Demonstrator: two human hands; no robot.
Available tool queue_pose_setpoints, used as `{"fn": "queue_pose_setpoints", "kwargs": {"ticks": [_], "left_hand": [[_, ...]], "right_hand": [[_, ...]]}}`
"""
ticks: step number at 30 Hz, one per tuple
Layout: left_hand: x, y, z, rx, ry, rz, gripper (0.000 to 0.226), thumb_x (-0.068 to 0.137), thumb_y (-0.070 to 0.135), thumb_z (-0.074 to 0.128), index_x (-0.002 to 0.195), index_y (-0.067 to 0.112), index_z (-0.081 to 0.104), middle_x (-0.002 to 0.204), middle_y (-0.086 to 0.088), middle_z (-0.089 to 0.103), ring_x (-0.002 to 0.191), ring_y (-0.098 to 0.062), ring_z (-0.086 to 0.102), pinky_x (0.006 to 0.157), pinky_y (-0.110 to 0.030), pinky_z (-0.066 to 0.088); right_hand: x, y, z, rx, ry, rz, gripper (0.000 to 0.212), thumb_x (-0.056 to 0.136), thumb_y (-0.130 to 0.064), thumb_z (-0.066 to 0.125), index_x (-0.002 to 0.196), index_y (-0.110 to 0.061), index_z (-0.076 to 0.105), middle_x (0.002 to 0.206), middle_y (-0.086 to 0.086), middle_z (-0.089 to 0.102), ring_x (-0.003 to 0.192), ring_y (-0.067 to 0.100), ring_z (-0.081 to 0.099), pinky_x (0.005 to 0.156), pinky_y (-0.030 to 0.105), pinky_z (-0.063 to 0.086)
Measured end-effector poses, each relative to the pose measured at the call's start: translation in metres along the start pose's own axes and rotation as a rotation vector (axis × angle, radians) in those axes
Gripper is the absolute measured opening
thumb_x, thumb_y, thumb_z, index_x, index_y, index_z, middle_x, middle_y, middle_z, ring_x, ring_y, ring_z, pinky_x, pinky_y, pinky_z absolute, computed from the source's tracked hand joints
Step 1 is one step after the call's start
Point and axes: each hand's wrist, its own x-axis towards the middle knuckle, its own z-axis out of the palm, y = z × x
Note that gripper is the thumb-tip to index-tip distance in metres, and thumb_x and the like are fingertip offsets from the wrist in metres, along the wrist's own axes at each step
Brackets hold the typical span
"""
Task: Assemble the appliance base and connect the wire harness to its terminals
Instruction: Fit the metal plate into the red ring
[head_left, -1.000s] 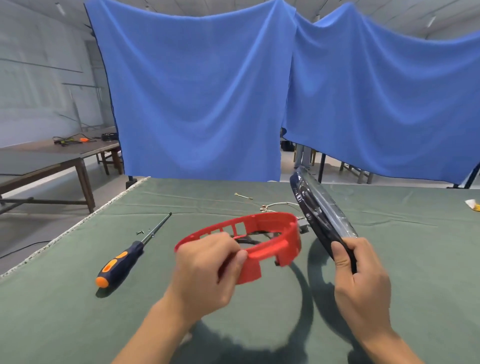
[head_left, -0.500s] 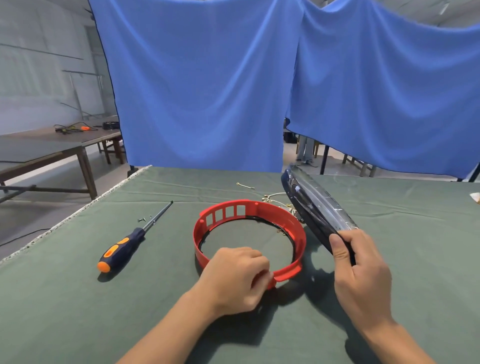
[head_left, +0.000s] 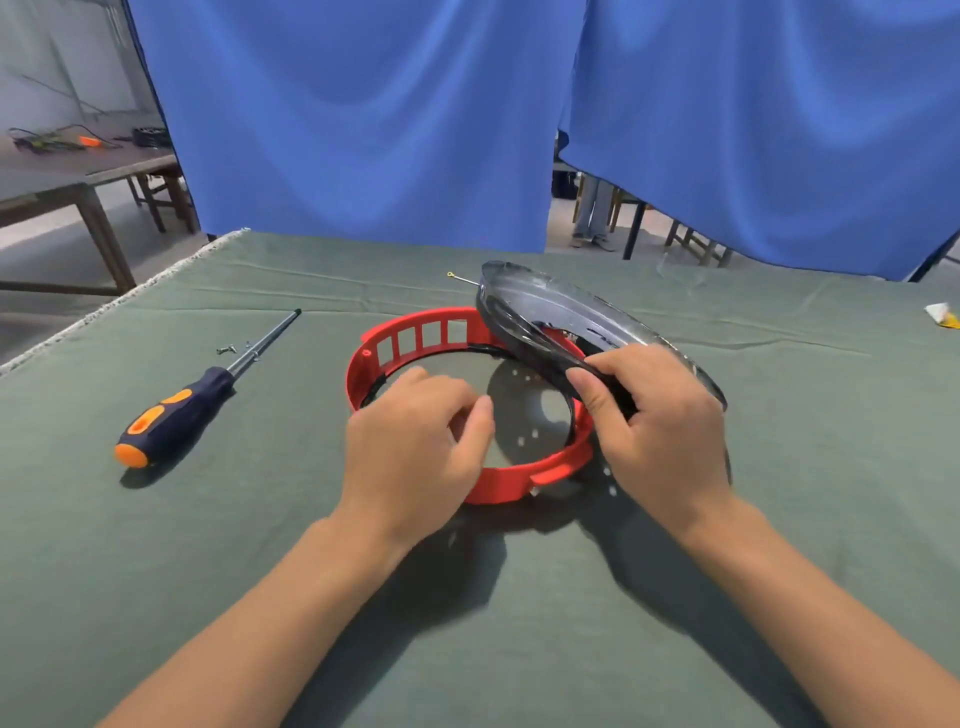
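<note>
A red plastic ring-shaped housing (head_left: 415, 338) with a row of rectangular window slots in its far wall lies flat on the green cloth-covered table (head_left: 779, 519), its open centre facing up. The left hand (head_left: 415, 452) sits over the ring's near-left rim, fingers loosely curled; whether they pinch the rim or only rest above it cannot be told, since the hand hides the contact.

The right hand (head_left: 660, 431) grips the near edge of a round, dark, glossy disc-shaped base plate (head_left: 566, 317), thumb on top and fingers curled underneath. The plate is tilted: its near-right edge is raised in the hand, and its face slopes down toward the far left, where its far edge dips over the ring's far-right rim. Whether it touches that rim is unclear. Its visible long axis runs from far left to near right.

Left of the left hand, well apart, lies a screwdriver with a dark blue and orange handle (head_left: 171, 421), shaft pointing away and to the right. A few small screws (head_left: 228, 349) sit just beside the shaft. Beyond the plate's far edge lies a thin wire with a yellow tip (head_left: 460, 278).
</note>
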Motion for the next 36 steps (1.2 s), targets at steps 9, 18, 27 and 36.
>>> {"fn": "queue_pose_setpoints", "kwargs": {"ticks": [9,18,27,36], "left_hand": [[0.011,-0.043,-0.017,-0.099,0.181,-0.529,0.017,0.086,0.022,0.055,0.072,0.018,0.064,0.087,0.003,0.06,0.096,-0.021,0.047,0.069,-0.03,0.031],[0.02,-0.052,-0.028,-0.592,0.147,-0.745,0.041,0.097,0.037,0.046,0.074,0.012,0.069,0.07,0.0,0.071,0.063,-0.001,0.063,0.067,-0.022,0.047],[0.022,-0.058,-0.025,-0.315,-0.066,-0.734,0.009,0.076,0.009,0.061,0.067,0.009,0.062,0.073,-0.019,0.066,0.062,-0.027,0.052,0.069,-0.046,0.053],[0.023,-0.058,-0.032,-0.287,0.24,-0.567,0.033,0.073,0.008,0.065,0.071,0.035,0.047,0.065,0.01,0.054,0.061,-0.005,0.05,0.056,-0.017,0.038]], "right_hand": [[0.0,-0.013,-0.007,0.053,0.005,0.052,0.013,0.087,-0.021,0.062,0.083,-0.01,0.068,0.076,0.001,0.065,0.074,0.013,0.049,0.063,0.021,0.034],[-0.013,-0.024,0.014,0.025,-0.079,-0.366,0.021,0.088,-0.022,0.06,0.072,-0.014,0.07,0.068,-0.01,0.065,0.08,0.018,0.045,0.072,0.03,0.043],[-0.02,-0.028,0.015,0.051,-0.167,-0.445,0.023,0.091,-0.027,0.055,0.081,-0.018,0.074,0.086,-0.017,0.071,0.095,0.021,0.054,0.08,0.034,0.042],[-0.011,-0.028,0.004,0.248,-0.151,0.057,0.013,0.09,-0.025,0.062,0.093,-0.022,0.074,0.09,-0.017,0.068,0.093,0.013,0.049,0.083,0.018,0.04]]}}
